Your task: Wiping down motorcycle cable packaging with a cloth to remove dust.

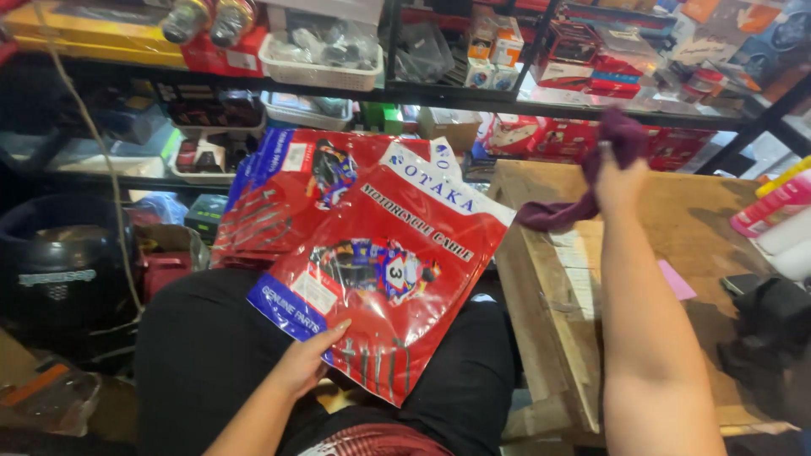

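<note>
A stack of flat red and blue plastic packets (338, 228) is held on the lap of a seated person, and it serves as the landmark here. The left hand (308, 363) is placed at the stack's near lower edge, with the thumb laid over the top packet's face and the fingers tucked beneath it, so the packets are grasped from below. The top packet's long axis is tilted, running from the hand up and away toward the shelving (405, 89); further packets are fanned out behind it to its left.

To the right of the stack, a wooden workbench (701, 228) is seen, and above its far edge the right hand (621, 173) is raised, clenched around a dark purple cloth (583, 181) that droops from the fist toward the stack's upper right corner (the cloth's loose end hangs just beside that corner, not touching it, as far as can be told). The left hand is therefore the nearer one to the packets; the right is kept well apart. Left of the stack, a dark helmet (59, 270) is set low by the floor.
</note>
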